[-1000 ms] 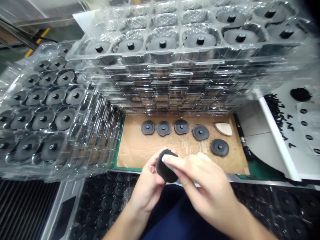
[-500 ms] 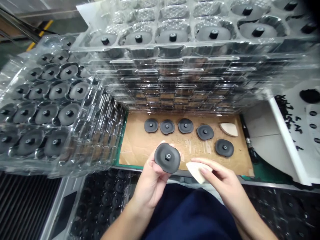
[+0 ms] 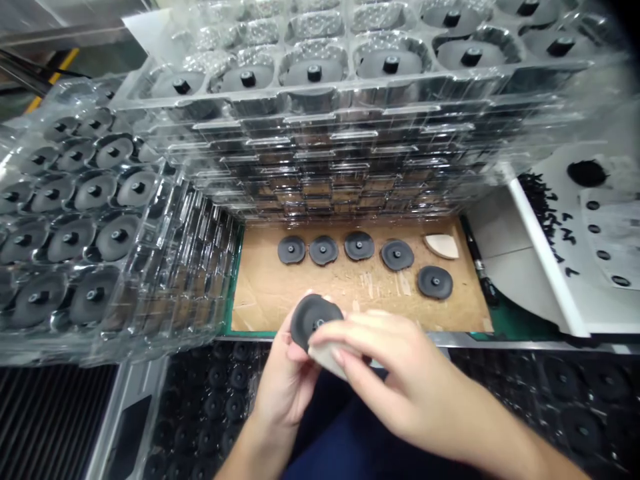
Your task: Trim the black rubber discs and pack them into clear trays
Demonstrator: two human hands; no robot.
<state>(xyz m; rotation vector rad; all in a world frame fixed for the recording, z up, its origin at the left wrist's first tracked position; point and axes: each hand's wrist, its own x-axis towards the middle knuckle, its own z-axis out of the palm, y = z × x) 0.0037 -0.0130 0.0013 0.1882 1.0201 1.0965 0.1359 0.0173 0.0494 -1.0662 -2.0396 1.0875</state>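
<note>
Black rubber disc (image 3: 313, 319) looks light and bendy, so grip it by the edge, left fingers (image 3: 296, 347) clamped on, right fingers (image 3: 360, 340) pinching the cream pad (image 3: 326, 360) against it.

No words, brand or number could be read with certainty. At the right of the frame, a white panel (image 3: 617, 250) carried small dark marks (image 3: 557, 230) scattered down its left part, just beside its raised white edge. They looked somewhat like handwritten characters, but they were too blurred to read, and they may not have been writing at all.
</note>
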